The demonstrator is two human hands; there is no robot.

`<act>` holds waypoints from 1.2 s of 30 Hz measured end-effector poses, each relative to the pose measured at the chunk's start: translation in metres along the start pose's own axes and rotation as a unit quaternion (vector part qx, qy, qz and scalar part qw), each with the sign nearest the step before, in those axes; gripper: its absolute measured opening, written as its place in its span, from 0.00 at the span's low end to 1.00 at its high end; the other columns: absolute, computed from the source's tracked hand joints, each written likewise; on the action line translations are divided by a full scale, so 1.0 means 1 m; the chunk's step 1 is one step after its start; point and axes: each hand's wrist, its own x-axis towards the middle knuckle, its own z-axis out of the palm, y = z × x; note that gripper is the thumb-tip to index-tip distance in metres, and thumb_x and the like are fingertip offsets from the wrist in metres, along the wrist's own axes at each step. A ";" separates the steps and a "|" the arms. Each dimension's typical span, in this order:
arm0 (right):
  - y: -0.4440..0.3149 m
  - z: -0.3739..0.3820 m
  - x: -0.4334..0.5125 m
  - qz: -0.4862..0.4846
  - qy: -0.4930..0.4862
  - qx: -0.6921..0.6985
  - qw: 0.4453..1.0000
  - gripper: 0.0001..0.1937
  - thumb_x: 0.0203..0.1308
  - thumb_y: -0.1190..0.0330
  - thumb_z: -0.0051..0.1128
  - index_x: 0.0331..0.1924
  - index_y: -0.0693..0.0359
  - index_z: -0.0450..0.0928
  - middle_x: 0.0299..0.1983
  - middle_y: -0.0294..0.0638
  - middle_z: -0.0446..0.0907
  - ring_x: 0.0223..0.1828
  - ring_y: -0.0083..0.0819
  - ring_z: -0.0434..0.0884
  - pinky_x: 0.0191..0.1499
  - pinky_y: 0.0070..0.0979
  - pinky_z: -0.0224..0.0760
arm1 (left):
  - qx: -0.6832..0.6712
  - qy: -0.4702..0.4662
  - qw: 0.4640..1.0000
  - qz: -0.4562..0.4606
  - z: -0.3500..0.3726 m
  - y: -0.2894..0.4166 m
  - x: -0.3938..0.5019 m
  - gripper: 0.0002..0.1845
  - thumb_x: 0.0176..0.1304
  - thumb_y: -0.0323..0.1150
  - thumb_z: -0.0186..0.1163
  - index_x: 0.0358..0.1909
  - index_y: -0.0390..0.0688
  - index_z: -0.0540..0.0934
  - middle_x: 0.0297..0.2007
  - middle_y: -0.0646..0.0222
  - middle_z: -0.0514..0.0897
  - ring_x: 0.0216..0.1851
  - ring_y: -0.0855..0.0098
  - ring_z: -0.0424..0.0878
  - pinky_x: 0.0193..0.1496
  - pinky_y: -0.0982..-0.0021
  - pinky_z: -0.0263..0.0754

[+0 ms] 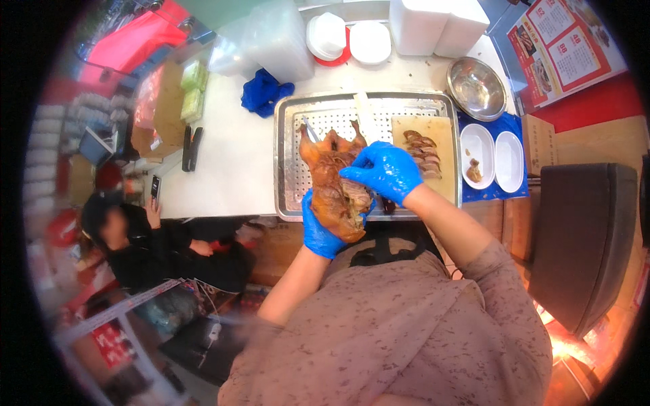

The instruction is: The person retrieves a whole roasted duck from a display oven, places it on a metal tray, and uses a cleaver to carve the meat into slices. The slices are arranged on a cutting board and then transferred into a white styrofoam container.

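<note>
A roast duck (330, 188), partly carved, rests in my left hand (322, 231), which wears a blue glove and grips it from below over the near edge of a perforated metal tray (299, 177). Gloved in blue too, my right hand (383, 170) touches the exposed meat with thumb and fingers close together; whether they pinch a piece I cannot tell. Sliced duck (424, 152) lies in overlapping rows on a cutting board (444, 190) in the tray's right part. A dark handle (388, 205) shows partly under my right wrist.
Right of the tray are a white container with a scrap of meat (477, 133), another white container (509, 162) and a metal bowl (476, 89). A blue cloth (265, 94) and stacked plastic containers (279, 40) stand behind. At left, a seated person (147, 248) holds a phone.
</note>
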 end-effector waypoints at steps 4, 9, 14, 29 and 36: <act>-0.004 0.018 0.002 0.011 0.054 -0.062 0.997 0.17 0.51 0.47 0.65 0.28 0.52 0.88 0.31 0.47 0.84 0.36 0.46 0.84 0.39 0.42 0.79 | -0.056 -0.029 0.998 -0.028 -0.007 -0.001 -0.002 0.30 0.71 0.52 0.40 0.67 0.44 0.67 0.63 0.57 0.74 0.61 0.55 0.73 0.64 0.51 0.70; 0.007 0.033 0.001 0.034 0.088 0.012 0.995 0.13 0.53 0.53 0.63 0.31 0.53 0.87 0.35 0.48 0.84 0.38 0.46 0.84 0.42 0.40 0.78 | -0.070 -0.020 0.997 -0.021 0.001 0.000 -0.001 0.23 0.77 0.42 0.40 0.66 0.42 0.66 0.60 0.58 0.75 0.59 0.58 0.77 0.62 0.53 0.75; 0.017 0.026 -0.005 -0.027 0.164 0.043 0.985 0.10 0.54 0.61 0.64 0.38 0.53 0.85 0.37 0.45 0.83 0.38 0.47 0.83 0.43 0.41 0.77 | 0.027 0.016 0.999 -0.007 -0.004 -0.001 0.003 0.29 0.71 0.51 0.41 0.67 0.45 0.68 0.60 0.58 0.76 0.58 0.56 0.76 0.59 0.53 0.75; -0.011 0.005 0.003 -0.302 0.128 -0.307 0.894 0.17 0.57 0.66 0.59 0.52 0.47 0.83 0.62 0.40 0.75 0.65 0.42 0.71 0.68 0.43 0.59 | 0.057 0.004 0.998 0.012 -0.008 -0.003 0.005 0.31 0.71 0.51 0.38 0.69 0.46 0.66 0.64 0.60 0.74 0.63 0.55 0.73 0.66 0.51 0.69; -0.010 0.017 0.011 -0.258 0.123 -0.217 0.933 0.30 0.59 0.69 0.54 0.68 0.49 0.69 0.64 0.50 0.72 0.67 0.43 0.70 0.71 0.44 0.55 | 0.037 -0.017 0.999 -0.002 -0.003 -0.002 0.004 0.30 0.73 0.50 0.38 0.71 0.45 0.63 0.66 0.59 0.72 0.65 0.55 0.71 0.68 0.50 0.66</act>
